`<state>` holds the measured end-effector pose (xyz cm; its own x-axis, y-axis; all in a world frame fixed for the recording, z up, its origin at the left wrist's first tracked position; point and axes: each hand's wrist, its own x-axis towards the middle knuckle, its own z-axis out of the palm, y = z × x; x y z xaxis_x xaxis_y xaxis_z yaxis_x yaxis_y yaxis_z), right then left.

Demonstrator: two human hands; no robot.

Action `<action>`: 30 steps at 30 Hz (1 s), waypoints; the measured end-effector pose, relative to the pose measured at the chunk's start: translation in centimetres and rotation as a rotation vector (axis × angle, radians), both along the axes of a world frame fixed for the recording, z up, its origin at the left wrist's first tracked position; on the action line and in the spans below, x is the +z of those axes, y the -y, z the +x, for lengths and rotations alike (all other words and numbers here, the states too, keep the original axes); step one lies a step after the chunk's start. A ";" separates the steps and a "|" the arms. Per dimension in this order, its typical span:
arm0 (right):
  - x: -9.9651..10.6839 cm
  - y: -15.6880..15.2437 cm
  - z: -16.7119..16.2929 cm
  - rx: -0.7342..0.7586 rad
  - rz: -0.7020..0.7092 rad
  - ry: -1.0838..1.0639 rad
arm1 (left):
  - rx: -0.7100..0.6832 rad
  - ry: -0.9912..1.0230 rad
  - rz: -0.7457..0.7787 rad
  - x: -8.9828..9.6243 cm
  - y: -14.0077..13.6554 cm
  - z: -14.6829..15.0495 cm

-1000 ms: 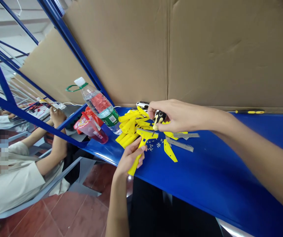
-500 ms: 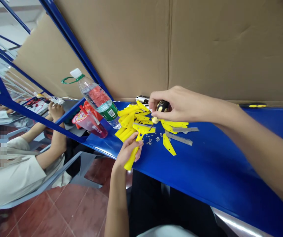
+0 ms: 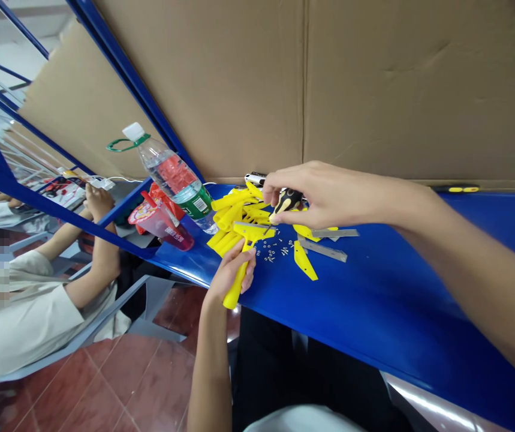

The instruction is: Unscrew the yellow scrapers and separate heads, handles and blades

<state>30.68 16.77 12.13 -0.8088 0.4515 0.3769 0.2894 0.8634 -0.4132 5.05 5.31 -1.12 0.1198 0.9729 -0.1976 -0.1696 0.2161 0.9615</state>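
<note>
My left hand (image 3: 234,271) is closed around the handle of a yellow scraper (image 3: 236,287), whose wide head with a metal blade points away from me. In my right hand (image 3: 300,191) is a screwdriver (image 3: 288,201) with a black and cream handle. Its thin shaft slants down to the right side of the scraper head, and the tip appears to touch it. Small screws and nuts (image 3: 270,252) lie scattered on the table just beyond the scraper. Right of them rest a yellow blade cover (image 3: 304,261) with holes and flat metal blades (image 3: 329,249).
Yellow scraper handles (image 3: 228,211) are piled behind my left hand. A water bottle (image 3: 180,180) and a plastic cup (image 3: 162,225) with a straw stand left on the blue table (image 3: 374,288). Cardboard (image 3: 365,90) walls the back. Another person (image 3: 54,288) sits at left.
Between the frames, the screwdriver has swung to a flatter slant as my right wrist turned. The scraper stays in my left hand, and the whole view has shifted slightly.
</note>
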 end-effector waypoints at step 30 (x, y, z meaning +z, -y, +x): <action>-0.1 0.7 -0.6 -0.027 -0.005 0.016 | 0.008 -0.014 -0.038 0.1 -0.2 0.1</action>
